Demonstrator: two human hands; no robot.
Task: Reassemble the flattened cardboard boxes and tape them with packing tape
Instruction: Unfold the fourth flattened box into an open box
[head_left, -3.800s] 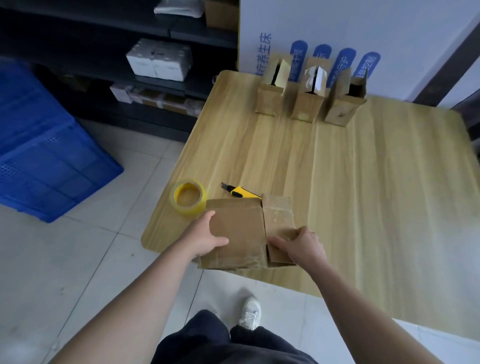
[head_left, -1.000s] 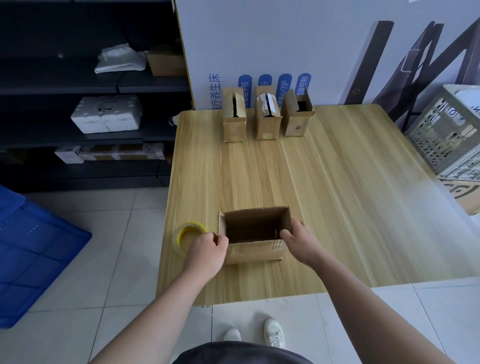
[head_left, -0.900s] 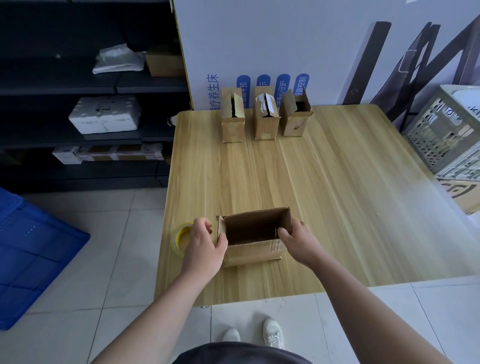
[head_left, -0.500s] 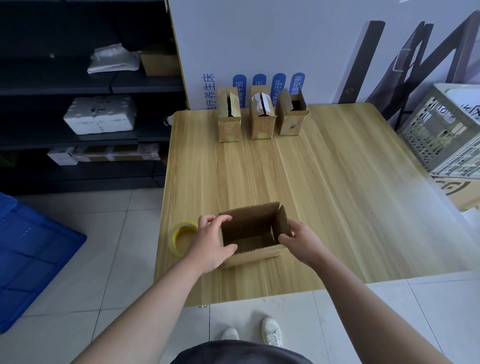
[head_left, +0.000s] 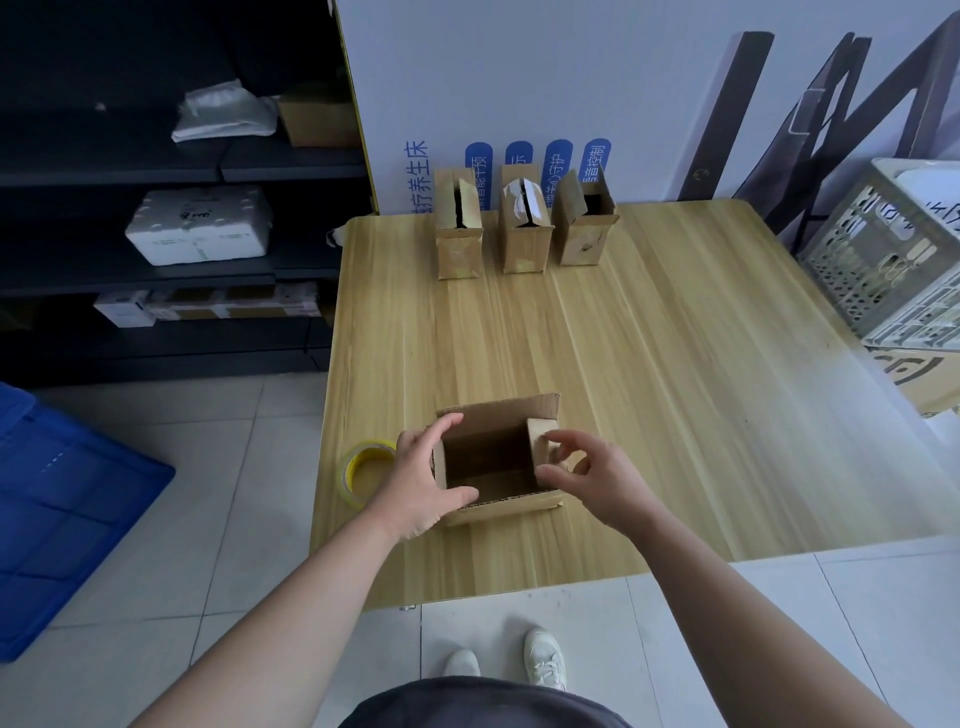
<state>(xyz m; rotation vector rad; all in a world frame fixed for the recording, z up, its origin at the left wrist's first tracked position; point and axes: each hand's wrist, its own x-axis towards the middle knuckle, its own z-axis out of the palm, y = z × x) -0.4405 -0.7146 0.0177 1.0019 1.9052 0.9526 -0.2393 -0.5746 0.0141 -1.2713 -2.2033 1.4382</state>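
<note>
Braces open box (head_left: 498, 415) at near table (head_left: 675, 389) edge with left hand (head_left: 421, 478) gripping its left wall, leaving right hand (head_left: 587, 473), loosely curled and empty, free to fold the right flap (head_left: 540, 441) inward.

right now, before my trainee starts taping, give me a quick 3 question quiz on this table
1. True or false: the tape roll lies to the right of the open box.
2. How many far boxes stand along the table's back edge? A two, B three, C four.
3. Which hand grips the open box's left wall?

Key: 1 false, it lies to the left. 2 B. 3 the left hand.
</note>
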